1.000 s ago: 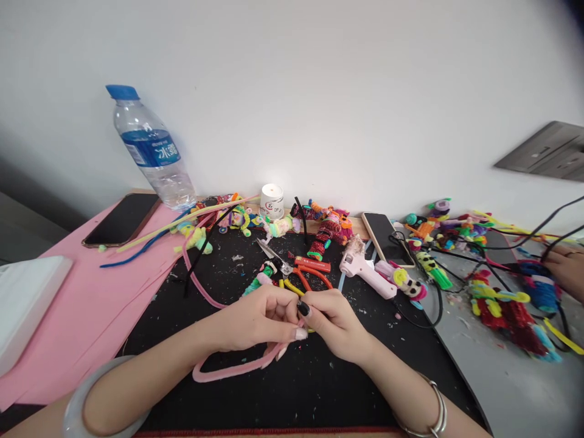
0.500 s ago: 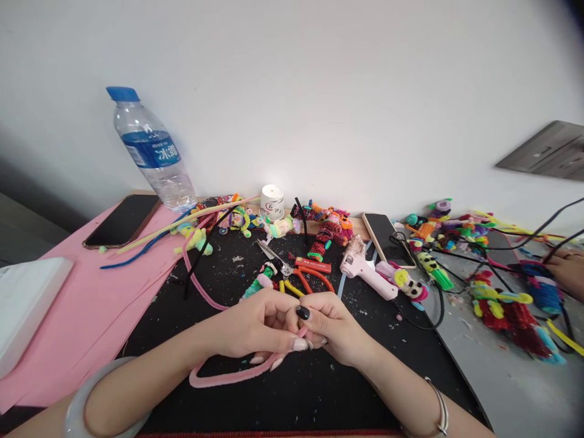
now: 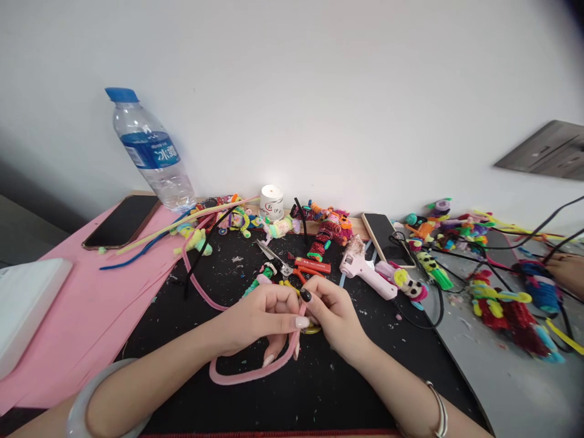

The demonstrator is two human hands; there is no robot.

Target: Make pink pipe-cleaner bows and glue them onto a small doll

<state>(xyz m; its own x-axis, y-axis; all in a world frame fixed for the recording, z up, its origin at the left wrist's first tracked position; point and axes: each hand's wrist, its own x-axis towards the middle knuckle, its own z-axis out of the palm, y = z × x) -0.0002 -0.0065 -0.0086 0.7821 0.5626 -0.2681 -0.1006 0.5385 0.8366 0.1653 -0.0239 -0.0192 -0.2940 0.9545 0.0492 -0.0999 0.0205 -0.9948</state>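
A pink pipe cleaner [image 3: 241,377] loops below my hands over the black mat [image 3: 347,389]. My left hand [image 3: 269,316] pinches it between thumb and fingers. Close beside it, my right hand [image 3: 331,310] pinches the pipe cleaner near its upper end; its thumb has a dark nail. Another pink stretch curves away on the mat left of my hands. Just beyond my fingers lie scissors [image 3: 301,275] with orange handles, partly covered by my right hand. A green and pink pipe-cleaner figure [image 3: 262,278] lies behind my left hand.
A pink glue gun [image 3: 365,271] and a phone [image 3: 387,237] lie right of centre. Several pipe-cleaner figures [image 3: 331,234] line the wall side, near a paper cup [image 3: 271,202]. A water bottle [image 3: 152,155] stands left. At far right, another person's hand [image 3: 566,271] is near black cables.
My hands have drawn slightly apart, and more of the pink pipe cleaner shows between them. Its loop has shifted right. My right hand has risen a little, covering more of the scissor handles.
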